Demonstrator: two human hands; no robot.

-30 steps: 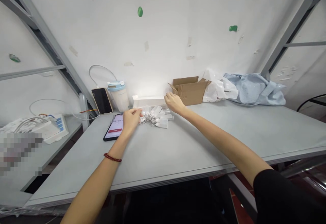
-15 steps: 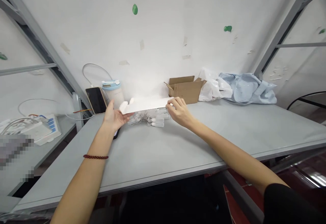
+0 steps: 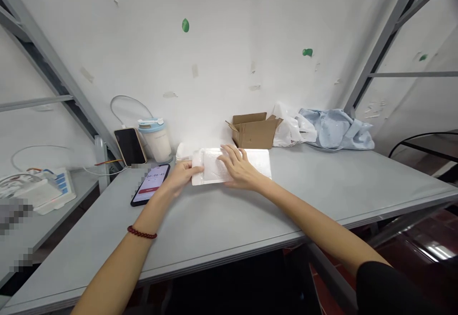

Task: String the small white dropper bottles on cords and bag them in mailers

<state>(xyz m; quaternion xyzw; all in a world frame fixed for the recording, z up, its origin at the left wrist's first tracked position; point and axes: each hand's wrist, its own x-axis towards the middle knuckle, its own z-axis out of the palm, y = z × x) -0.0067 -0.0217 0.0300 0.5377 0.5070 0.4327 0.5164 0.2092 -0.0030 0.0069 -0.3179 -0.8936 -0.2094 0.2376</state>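
A white padded packet (image 3: 259,161) lies flat in front of me, long side left to right. My left hand (image 3: 181,177) pinches its left end, thumb on top. My right hand (image 3: 239,168) rests on the packet's middle with its fingers spread. Behind the packet's left part another white object (image 3: 183,151) shows in part. The small clear pieces with cords seen earlier are not visible now. A phone with a running timer (image 3: 150,184) lies left of my left hand.
A second phone (image 3: 130,147) leans beside a blue-lidded cup (image 3: 157,141) at the back left. An open cardboard box (image 3: 255,132), a white plastic bag (image 3: 291,129) and light blue cloth (image 3: 334,131) stand along the wall. A power strip (image 3: 59,193) sits far left.
The white flat thing held up between my hands is now down on the table as a packet nearer me. My right hand has moved from its right edge onto its top. The timer phone is uncovered.
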